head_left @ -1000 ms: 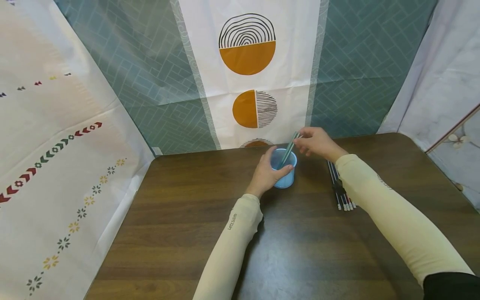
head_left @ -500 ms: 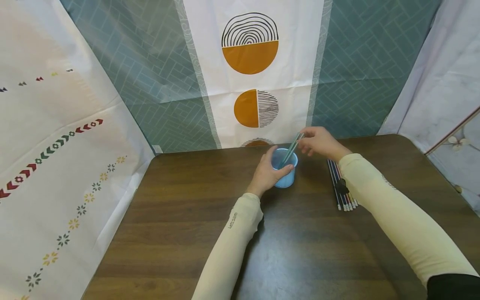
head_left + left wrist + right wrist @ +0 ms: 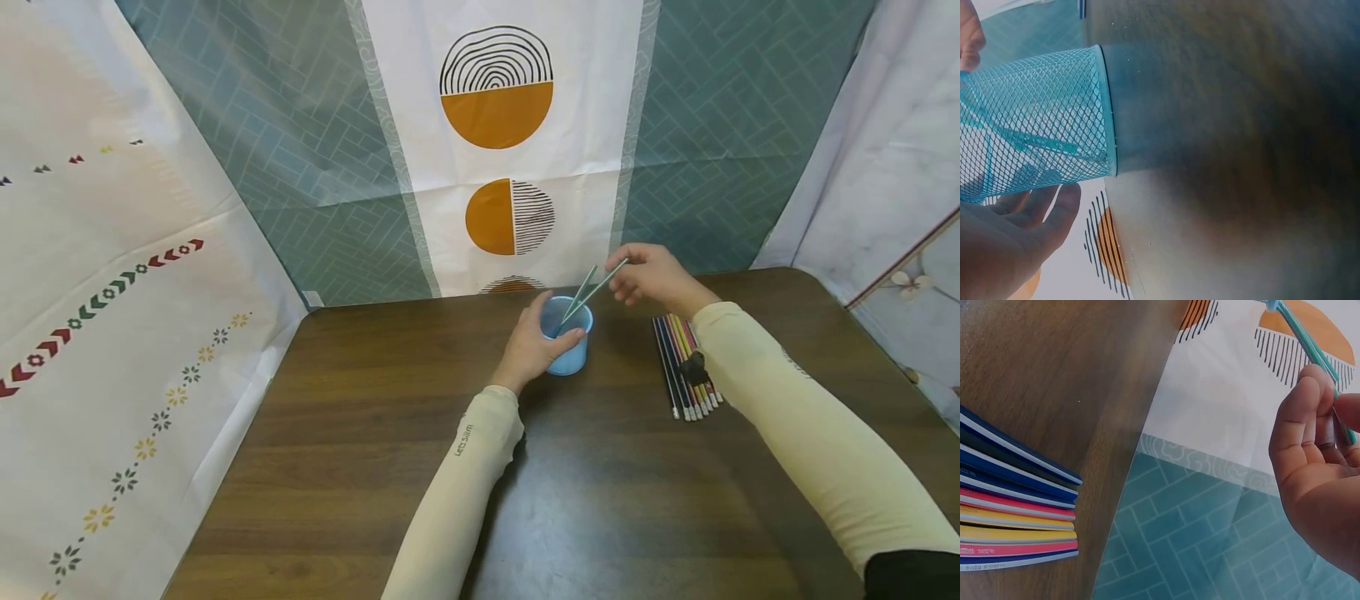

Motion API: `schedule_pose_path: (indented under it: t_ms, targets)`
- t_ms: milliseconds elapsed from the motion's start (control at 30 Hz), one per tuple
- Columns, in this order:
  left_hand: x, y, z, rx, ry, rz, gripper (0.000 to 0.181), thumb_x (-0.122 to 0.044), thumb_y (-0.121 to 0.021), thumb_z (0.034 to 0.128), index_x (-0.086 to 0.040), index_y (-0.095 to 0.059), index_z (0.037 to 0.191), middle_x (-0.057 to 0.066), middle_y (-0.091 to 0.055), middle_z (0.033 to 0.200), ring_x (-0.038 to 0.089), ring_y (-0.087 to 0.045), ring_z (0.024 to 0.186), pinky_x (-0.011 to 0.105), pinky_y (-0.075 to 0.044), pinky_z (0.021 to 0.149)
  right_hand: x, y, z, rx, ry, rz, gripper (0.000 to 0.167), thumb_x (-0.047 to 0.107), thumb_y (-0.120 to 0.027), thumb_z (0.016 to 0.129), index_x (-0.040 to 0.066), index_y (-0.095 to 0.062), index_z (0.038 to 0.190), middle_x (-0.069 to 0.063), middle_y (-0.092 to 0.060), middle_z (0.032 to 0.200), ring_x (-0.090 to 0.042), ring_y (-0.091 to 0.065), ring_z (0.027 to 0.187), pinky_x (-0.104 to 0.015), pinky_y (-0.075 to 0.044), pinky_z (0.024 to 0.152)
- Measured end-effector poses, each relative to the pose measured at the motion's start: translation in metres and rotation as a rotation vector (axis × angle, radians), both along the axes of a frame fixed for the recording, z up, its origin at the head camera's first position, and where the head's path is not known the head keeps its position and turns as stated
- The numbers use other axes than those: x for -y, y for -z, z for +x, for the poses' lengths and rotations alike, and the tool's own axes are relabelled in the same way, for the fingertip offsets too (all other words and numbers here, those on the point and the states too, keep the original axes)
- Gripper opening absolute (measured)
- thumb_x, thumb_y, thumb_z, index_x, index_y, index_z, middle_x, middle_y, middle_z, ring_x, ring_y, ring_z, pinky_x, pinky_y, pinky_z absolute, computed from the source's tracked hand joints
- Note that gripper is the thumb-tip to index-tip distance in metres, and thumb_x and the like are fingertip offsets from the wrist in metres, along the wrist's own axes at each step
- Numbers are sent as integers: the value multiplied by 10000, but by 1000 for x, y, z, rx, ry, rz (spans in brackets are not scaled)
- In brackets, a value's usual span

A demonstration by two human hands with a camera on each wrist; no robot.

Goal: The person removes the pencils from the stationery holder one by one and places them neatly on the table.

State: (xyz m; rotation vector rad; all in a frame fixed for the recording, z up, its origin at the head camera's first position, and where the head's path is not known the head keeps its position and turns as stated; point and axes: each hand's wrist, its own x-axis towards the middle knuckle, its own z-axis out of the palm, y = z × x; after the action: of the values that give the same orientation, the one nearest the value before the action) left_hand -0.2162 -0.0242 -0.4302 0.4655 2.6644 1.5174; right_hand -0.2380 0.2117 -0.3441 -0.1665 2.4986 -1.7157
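My left hand [image 3: 528, 350] grips a light blue mesh pen cup [image 3: 572, 360] that stands upright near the table's far edge. In the left wrist view, curled fingers [image 3: 1060, 209] lie along the mesh of the cup [image 3: 1041, 119]. Two green pencils lean in the cup. One green pencil [image 3: 609, 279] has its upper end pinched by my right hand [image 3: 656, 277], just right of the rim. The other green pencil [image 3: 588, 282] tilts against the rim, its top free. The right wrist view has thumb and fingers around the green pencil [image 3: 1300, 331]; the cup is mostly out of that view.
A row of several pencils [image 3: 678, 362], dark blue, red and yellow, lies on the brown wooden table [image 3: 360, 433] right of the cup, partly under the right wrist. A patterned cloth [image 3: 300, 167] hangs behind the far edge.
The two green pencils, close together before, are now spread apart. My right hand has moved right with one pencil, tilting it further. The left hand stays on the cup.
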Motion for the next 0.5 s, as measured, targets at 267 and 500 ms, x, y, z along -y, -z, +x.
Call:
schedule_pose_path:
  t_ms: [267,500]
  targets:
    - [0,1,-1,-5,-2,10,897,-549,-782,827,-252,-356,1559,84,-467,1403,261,-519,1164,502,-470,959,-8,-3,2,68,-17,-120,220,55,-519,1009,-29,-539,1211,-121,-665,899,-216,-654,738,-363,-571,700]
    - [0,0,0,5,-1,6,905,-546,-788,824,-255,-351,1561,87,-462,1413,263,-515,1169,511,-461,972,-17,-5,5,101,-59,-231,155,146,-476,1074,56,-582,1144,-98,-660,922,-220,-648,787,-346,-549,714]
